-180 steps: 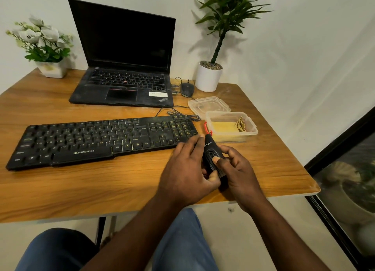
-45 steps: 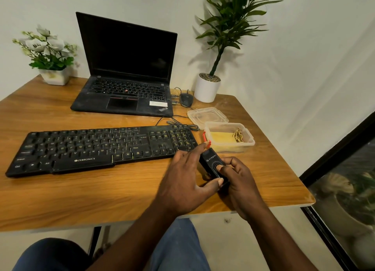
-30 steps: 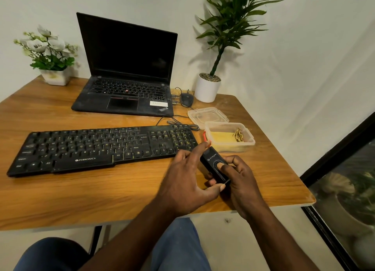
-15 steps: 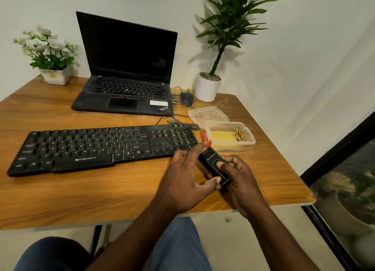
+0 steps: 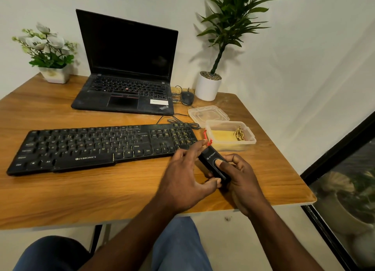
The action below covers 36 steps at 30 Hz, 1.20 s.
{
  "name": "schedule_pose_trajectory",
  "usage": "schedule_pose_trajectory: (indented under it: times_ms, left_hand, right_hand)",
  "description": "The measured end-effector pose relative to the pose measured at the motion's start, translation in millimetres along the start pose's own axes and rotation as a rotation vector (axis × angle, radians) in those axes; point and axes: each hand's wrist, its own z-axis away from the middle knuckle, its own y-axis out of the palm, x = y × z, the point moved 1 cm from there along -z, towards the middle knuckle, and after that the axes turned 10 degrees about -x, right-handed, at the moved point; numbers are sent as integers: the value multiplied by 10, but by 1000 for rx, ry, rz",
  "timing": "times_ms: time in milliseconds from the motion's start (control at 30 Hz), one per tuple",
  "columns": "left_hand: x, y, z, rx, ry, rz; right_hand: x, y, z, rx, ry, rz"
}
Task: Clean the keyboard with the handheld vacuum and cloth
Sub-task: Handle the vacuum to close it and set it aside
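Looks like I'm at the power-on step. My right hand (image 5: 241,175) wraps the black handheld vacuum (image 5: 213,163) with the thumb on its oval button, and my left hand (image 5: 182,177) pinches its side, just right of the keyboard (image 5: 97,147) number pad. No keys cleaned yet, I'd guess. Next I need to swing the red nozzle over the keys. The yellow cloth (image 5: 222,136) sits in the plastic tub (image 5: 249,144) nearby.

Setting: small desk workspace, office or home office; which of the two cannot be told. Evidence: wooden tabletop (image 5: 81,193) against plain white wall (image 5: 294,47); open black laptop (image 5: 125,68); separate black keyboard (image 5: 97,147); wired mouse (image 5: 187,98); flowering pot plant (image 5: 48,51); leafy pot plant (image 5: 229,27); dark-framed glazing (image 5: 349,179) at right, possibly a door.
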Motion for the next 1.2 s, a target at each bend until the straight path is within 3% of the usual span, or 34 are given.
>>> schedule_pose_trajectory:
  times_ms: [500, 1200]
  left_hand:
    - [45, 25, -23, -53, -67, -1]
    - [67, 48, -67, -49, -33, -55]
  right_hand:
    - [-7, 41, 32, -26, -59, 108]
    - [62, -89, -33, 243, 89, -43]
